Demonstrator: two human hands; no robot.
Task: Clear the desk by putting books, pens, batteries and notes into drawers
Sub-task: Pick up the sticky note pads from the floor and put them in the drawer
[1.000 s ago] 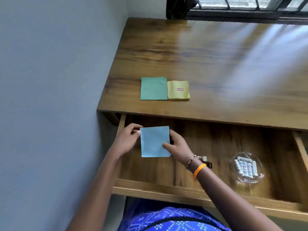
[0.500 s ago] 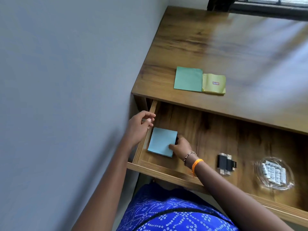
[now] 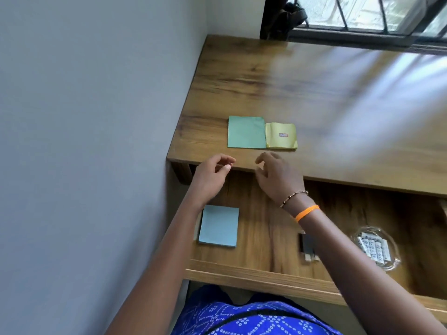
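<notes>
Blue note pad [image 3: 219, 226] in drawer [image 3: 261, 274], two pads [image 3: 262, 132] on desk [image 3: 314, 93]

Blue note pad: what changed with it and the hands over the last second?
Both hands let go of the blue note pad, which went down into the open drawer and now lies at its left end. The left hand and right hand rose, empty, toward the desk edge. The green pad and yellow pad stayed on the desk.
</notes>
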